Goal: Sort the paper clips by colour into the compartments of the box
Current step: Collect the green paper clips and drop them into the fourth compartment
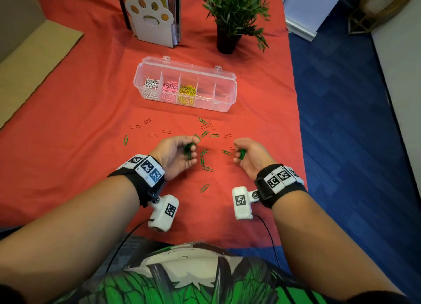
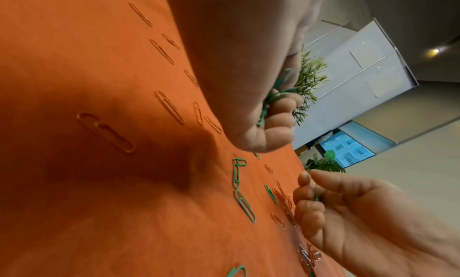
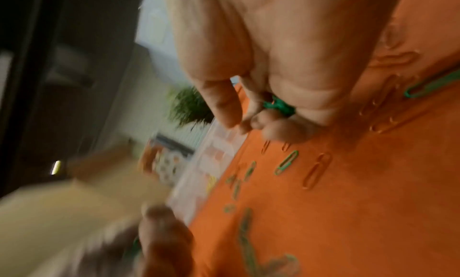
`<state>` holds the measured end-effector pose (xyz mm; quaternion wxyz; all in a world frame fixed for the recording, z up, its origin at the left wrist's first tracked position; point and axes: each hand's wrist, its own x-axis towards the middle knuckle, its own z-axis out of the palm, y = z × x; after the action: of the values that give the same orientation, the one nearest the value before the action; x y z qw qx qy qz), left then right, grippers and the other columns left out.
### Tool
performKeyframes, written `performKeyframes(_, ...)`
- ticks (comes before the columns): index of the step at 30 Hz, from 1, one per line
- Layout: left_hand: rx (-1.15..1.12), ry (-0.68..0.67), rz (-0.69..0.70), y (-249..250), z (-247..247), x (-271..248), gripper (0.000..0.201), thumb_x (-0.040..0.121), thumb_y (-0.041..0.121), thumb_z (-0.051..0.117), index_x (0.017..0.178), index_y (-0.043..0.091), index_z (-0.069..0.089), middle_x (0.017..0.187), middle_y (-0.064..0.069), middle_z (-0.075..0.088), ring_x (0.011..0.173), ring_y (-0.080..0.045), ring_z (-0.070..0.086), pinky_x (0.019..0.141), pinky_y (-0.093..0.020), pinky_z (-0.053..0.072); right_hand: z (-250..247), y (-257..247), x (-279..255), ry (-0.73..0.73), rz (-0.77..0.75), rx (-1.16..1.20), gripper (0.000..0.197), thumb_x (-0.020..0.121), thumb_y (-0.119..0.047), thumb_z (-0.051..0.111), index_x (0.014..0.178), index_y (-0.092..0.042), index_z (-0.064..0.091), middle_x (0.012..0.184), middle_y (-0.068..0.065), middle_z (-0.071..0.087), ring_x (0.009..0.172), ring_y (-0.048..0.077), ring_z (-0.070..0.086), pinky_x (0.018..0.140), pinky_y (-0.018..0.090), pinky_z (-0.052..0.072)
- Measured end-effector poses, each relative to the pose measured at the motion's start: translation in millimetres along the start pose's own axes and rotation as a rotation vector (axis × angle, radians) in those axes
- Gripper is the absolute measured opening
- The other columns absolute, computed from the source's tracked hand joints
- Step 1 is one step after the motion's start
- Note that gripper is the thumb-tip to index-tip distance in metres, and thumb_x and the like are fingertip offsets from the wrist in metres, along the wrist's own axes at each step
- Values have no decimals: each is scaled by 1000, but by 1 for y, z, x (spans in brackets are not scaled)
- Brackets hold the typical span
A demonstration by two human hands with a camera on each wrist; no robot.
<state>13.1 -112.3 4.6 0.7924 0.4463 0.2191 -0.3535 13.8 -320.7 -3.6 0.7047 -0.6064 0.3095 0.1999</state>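
Your left hand [image 1: 176, 154] has its fingers curled round a bunch of green clips [image 1: 188, 148]; your right hand [image 1: 249, 153] grips a smaller green bunch [image 1: 242, 153]. Loose green and orange clips [image 1: 206, 135] lie scattered on the desk [image 1: 79, 121] between your hands and the box [image 1: 185, 84]. White, pink and yellow compartments are filled; the right-end one probably holds one orange clip.

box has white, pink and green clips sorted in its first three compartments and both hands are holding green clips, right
Not quite. In the head view the box holds white clips, pink clips and yellow clips, not green. The rest stands: the left hand and the right hand each hold green clips.
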Motion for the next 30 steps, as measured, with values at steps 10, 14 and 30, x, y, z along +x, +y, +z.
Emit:
performKeyframes(10, 1273, 440, 343, -16, 8, 31, 25, 82, 37, 62, 81, 13, 66, 71, -7, 61, 68, -24, 55, 63, -29, 39, 22, 20, 5, 106, -526, -1536, 26, 85, -8, 44, 110, -5, 48, 117, 16, 45, 109, 37, 46, 89, 44, 44)
performKeyframes(14, 1649, 401, 487, -19, 10, 35, 30, 80, 35, 64, 95, 9, 63, 102, -16, 62, 96, -33, 58, 80, -35, 44, 21, 19, 2, 41, -558, -1515, 23, 86, -4, 40, 106, -4, 50, 114, 16, 47, 106, 35, 47, 86, 41, 42)
performKeyframes(30, 89, 90, 41, -1, 2, 5, 17, 63, 11, 35, 67, 14, 51, 61, -5, 53, 42, -12, 46, 43, -16, 37, 34, 35, -16, -122, -323, -989, 10, 81, -9, 55, 77, -17, 57, 71, -2, 51, 73, 18, 51, 62, 23, 36)
